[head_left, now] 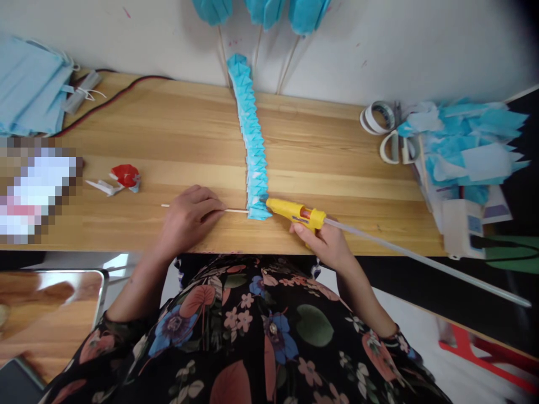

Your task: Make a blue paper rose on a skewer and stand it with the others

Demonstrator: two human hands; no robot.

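Currently, right hand grips yellow glue gun, its tip at pleated blue strip, left hand grasping thin stick

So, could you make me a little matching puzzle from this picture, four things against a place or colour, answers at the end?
1. Glue gun
2. Thin stick
3. Pleated strip
4. Stack of masks

A. Pale, in the left hand
B. At the picture's upper left
C. Yellow, in the right hand
D. Bright blue, folded in zigzags

Pairs: 1-C, 2-A, 3-D, 4-B
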